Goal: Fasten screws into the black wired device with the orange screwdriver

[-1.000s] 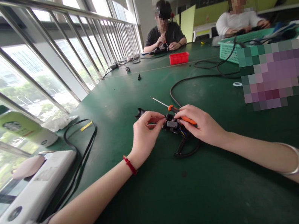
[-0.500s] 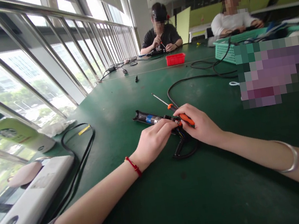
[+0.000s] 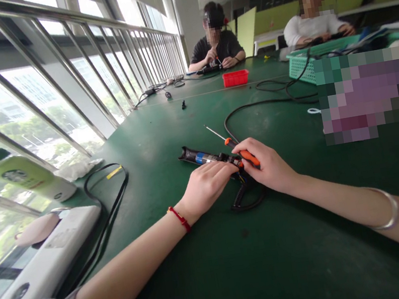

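Left hand [image 3: 206, 186] has lowered, fingers flat on device [image 3: 201, 158] — right hand [image 3: 269, 168] grips screwdriver [image 3: 229, 142].

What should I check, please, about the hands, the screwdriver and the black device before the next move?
1. Left hand steadies the black device: ok, its fingers lie on the near end.
2. Right hand grips the orange-handled screwdriver: ok.
3. Screwdriver tip seated on the device: not ok, the shaft points away over the green table.
4. Device flat on the table: ok.
5. Black cable free of the right hand: cannot tell, its loop lies close beside it.
6. Screws in or out: cannot tell, too small.
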Available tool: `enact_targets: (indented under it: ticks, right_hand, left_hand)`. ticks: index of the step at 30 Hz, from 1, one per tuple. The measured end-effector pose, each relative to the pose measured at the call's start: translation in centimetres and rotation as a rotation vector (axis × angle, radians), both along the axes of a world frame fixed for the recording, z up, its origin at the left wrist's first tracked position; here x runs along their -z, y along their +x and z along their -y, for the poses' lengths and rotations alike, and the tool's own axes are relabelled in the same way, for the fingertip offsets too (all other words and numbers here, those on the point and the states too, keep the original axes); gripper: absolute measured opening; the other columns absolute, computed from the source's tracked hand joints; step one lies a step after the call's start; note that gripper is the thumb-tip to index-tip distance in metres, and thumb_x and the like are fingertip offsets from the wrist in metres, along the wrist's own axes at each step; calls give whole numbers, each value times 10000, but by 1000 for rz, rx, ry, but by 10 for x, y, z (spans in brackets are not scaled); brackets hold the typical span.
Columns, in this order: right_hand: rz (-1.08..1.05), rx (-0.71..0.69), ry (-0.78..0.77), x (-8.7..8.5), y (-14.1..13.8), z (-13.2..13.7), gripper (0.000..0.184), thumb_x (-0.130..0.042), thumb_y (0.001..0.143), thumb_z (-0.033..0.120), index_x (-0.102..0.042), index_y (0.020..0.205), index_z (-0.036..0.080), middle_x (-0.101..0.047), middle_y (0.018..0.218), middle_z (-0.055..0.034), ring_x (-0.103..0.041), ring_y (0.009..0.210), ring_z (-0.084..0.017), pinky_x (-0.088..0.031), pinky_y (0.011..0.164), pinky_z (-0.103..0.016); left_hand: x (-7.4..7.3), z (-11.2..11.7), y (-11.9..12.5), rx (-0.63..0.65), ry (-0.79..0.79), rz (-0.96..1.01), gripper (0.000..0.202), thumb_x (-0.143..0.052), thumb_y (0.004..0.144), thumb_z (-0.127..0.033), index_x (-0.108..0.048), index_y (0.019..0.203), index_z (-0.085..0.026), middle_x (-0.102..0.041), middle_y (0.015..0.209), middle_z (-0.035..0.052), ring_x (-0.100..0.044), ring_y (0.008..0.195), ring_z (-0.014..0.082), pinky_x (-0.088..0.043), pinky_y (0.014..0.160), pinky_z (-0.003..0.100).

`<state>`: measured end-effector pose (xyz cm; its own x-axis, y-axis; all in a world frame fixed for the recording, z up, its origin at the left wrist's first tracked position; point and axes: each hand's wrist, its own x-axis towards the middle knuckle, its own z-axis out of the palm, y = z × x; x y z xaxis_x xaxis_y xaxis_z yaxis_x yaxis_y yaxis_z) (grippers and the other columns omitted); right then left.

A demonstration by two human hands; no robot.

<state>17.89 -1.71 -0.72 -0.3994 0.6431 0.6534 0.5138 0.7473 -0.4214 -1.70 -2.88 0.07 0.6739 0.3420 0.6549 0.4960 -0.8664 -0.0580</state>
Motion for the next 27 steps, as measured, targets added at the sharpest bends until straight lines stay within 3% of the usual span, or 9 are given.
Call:
enact_targets:
  ticks: [5, 9, 13, 16, 21, 27]
  right_hand:
    - [6, 29, -15, -1, 0, 3, 259, -476, 797, 136, -514, 1035, 230, -627, 981, -59, -586, 900, -208, -473, 809, -357]
    - [-50, 72, -31, -10, 6, 3, 250, -507, 812, 197, -488, 1060, 225, -646, 1008, -71, -626, 887, -206, -486, 789, -351]
    - [-198, 59, -43, -35, 18, -1, 206, -551, 802, 225, -460, 987, 222, -664, 862, -30, -650, 758, -178, -499, 692, -315]
    - [-268, 79, -51, -60, 26, 0, 123, -581, 806, 295, -505, 870, 223, -595, 686, 12, -582, 566, -142, -467, 555, -287]
    - [-279, 62, -28, -87, 30, 15, 111, -576, 816, 269, -534, 722, 226, -504, 578, 36, -455, 417, -89, -358, 409, -260]
    - [-189, 22, 33, -91, 24, 28, 96, -589, 812, 268, -556, 732, 226, -548, 610, 26, -495, 488, -105, -396, 476, -278]
  left_hand:
    - [-4, 3, 3, -13, 93, -102, 189, -409, 933, -180, -596, 959, -170, -681, 975, 54, -611, 968, 147, -475, 892, 287]
    - [-7, -4, -7, -53, 1, -54, 202, -431, 928, -238, -594, 1042, -202, -671, 1044, 53, -586, 1040, 150, -464, 925, 299]
    - [-10, -24, -30, -172, -152, -39, 353, -518, 872, -420, -550, 1148, -203, -613, 1189, 81, -541, 1125, 201, -388, 1021, 403]
    - [-9, -36, -42, -199, -273, -117, 511, -534, 830, -522, -501, 1228, -204, -563, 1261, 88, -511, 1165, 216, -320, 1068, 434]
    - [-7, -36, -41, -247, -285, -166, 560, -525, 795, -603, -534, 1201, -217, -598, 1149, 83, -532, 1064, 237, -390, 945, 386]
    - [-8, -28, -32, -357, -219, -225, 544, -459, 796, -660, -591, 1009, -177, -613, 942, 74, -556, 844, 223, -412, 791, 359]
